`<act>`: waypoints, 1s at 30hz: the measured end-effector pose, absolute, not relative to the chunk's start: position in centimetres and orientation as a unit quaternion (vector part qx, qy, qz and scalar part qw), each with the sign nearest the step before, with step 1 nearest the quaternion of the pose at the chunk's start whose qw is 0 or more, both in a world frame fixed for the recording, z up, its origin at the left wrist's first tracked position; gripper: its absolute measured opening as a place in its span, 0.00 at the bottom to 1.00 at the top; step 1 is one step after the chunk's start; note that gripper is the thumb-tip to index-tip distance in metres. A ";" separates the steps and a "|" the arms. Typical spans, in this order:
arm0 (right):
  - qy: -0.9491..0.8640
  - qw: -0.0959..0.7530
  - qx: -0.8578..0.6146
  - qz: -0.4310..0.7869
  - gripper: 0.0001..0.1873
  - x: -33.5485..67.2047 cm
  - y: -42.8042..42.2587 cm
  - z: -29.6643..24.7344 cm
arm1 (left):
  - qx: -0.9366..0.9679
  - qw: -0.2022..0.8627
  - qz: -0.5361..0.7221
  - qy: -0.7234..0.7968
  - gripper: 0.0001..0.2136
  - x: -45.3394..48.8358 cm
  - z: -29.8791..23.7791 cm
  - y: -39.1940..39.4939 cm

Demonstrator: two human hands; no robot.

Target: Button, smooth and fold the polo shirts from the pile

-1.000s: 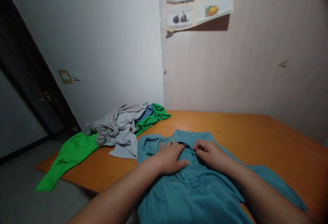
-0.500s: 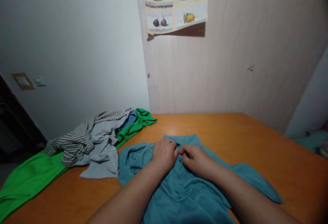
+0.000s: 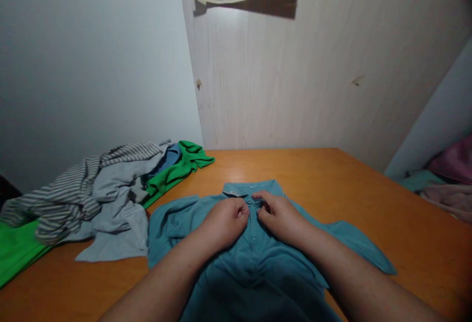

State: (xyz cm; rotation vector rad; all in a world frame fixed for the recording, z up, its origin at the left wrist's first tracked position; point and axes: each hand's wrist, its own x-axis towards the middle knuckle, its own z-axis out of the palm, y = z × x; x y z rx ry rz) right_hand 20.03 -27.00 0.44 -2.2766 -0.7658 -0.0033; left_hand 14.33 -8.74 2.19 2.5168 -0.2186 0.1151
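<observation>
A teal polo shirt (image 3: 258,258) lies front up on the table, its collar at the far end and small buttons down its placket. My left hand (image 3: 226,221) is closed at the left edge of the placket, fingers curled in against the cloth just below the collar. On the other side of the placket, my right hand (image 3: 282,219) rests on the shirt. Its index finger reaches toward the collar and its thumb stands apart, with a gap between them. The two hands are close together but not touching.
Left of the shirt lies a heap of clothes: a striped garment (image 3: 70,189), a grey one (image 3: 118,214) and a green one (image 3: 177,179). The orange wooden table (image 3: 332,189) meets the wall behind. Pinkish cloth (image 3: 452,199) lies beyond the table's right edge.
My hands have drawn apart; their fingertips met at the placket before. The right index finger has straightened toward the collar. The view has tilted down and shifted right.
</observation>
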 end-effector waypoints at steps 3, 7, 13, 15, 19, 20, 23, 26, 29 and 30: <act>-0.280 0.387 -0.878 0.002 0.17 20.0 -27.0 0.5 | 0.946 0.313 0.040 -0.079 0.07 14.4 1.3 -9.0; -0.268 0.371 -0.889 -0.007 0.08 20.0 -27.2 1.0 | 0.946 0.317 0.044 -0.041 0.06 14.5 0.8 -9.2; -0.274 0.300 -0.913 0.030 0.07 19.5 -27.3 1.9 | 0.947 0.316 0.053 -0.005 0.06 14.8 0.8 -9.8; -0.277 0.302 -0.911 0.039 0.07 19.3 -27.1 1.9 | 0.943 0.327 0.058 -0.015 0.07 15.0 0.5 -9.8; -0.290 0.314 -0.904 0.033 0.07 19.2 -27.0 1.8 | 0.932 0.351 0.073 -0.054 0.08 15.2 -0.1 -9.5; -0.291 0.314 -0.903 0.028 0.07 19.2 -27.0 1.8 | 0.929 0.356 0.080 -0.067 0.08 15.2 -0.1 -9.5; -0.290 0.320 -0.902 0.012 0.06 19.2 -27.1 1.9 | 0.912 0.385 0.096 -0.103 0.06 15.1 0.2 -9.5; -0.296 0.350 -0.889 -0.001 0.06 19.1 -27.2 2.3 | 0.891 0.432 0.092 -0.106 0.04 15.0 0.8 -9.6; -0.300 0.379 -0.875 0.000 0.05 19.1 -27.3 2.6 | 0.871 0.479 0.070 -0.082 0.03 14.9 1.4 -9.6; -0.298 0.387 -0.873 0.006 0.05 19.0 -27.3 2.7 | 0.864 0.495 0.060 -0.075 0.03 14.8 1.5 -9.6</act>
